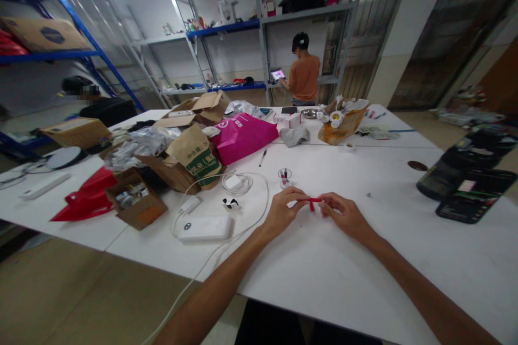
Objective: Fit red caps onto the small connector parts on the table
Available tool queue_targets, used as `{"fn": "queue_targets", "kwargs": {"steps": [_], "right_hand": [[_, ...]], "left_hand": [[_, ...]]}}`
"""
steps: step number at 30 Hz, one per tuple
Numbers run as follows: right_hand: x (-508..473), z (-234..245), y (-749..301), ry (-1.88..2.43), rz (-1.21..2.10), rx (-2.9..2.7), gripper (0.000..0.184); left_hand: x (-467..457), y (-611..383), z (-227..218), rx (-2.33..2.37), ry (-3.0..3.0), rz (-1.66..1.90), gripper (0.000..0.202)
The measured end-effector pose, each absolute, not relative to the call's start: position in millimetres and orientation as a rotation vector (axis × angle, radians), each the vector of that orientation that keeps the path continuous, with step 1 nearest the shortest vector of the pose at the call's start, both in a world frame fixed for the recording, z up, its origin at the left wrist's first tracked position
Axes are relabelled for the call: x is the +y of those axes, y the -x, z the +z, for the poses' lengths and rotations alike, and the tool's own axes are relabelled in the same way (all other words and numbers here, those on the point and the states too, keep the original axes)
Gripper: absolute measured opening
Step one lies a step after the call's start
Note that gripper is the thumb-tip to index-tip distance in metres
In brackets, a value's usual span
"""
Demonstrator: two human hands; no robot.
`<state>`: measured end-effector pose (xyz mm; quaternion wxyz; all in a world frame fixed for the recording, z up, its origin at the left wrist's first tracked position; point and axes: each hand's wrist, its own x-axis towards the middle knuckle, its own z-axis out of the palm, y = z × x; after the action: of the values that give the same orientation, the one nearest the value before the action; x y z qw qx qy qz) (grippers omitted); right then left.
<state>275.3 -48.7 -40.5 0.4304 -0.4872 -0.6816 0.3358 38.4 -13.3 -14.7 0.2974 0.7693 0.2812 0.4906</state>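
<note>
Both of my hands meet over the white table [324, 269] and pinch a small red object [312, 204] between them. My left hand [285, 206] grips its left end with curled fingers. My right hand [343, 214] grips its right end, fingers also curled. What the red object is I cannot make out. Just beyond my hands stands a small clear cup [285, 176] with small red and dark items in it.
A white power bank [205, 227] with a coiled white cable [238, 183] lies to the left. Cardboard boxes [137, 204], a brown paper bag [194, 157], a pink bag [243, 137] and a red bag [87, 199] crowd the left. Black cases [465, 183] sit right. A person [303, 73] stands at far shelves.
</note>
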Motion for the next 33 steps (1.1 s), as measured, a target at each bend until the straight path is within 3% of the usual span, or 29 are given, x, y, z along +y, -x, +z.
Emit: {"fn": "queue_targets", "kwargs": {"steps": [4,8,11,33], "right_hand": [[-49.1,-37.9,-276.5,1.212,0.802,-1.693,0.043],[-51.2,-34.0,-276.9,1.262,0.772,-1.774,0.053],[-50.8,-33.7,-275.2,1.226,0.794,-1.712,0.045],[-49.8,-38.0,-277.8,1.211,0.733,-1.716,0.041]], "left_hand": [[-12.7,-38.3,-14.3,0.751,-2.027,1.303,0.018],[-13.4,-38.3,-15.0,0.722,-2.045,1.294,0.020],[-13.7,-38.3,-14.6,0.731,-2.053,1.303,0.021],[-16.4,-38.6,-12.2,0.757,-2.002,1.294,0.016]]}}
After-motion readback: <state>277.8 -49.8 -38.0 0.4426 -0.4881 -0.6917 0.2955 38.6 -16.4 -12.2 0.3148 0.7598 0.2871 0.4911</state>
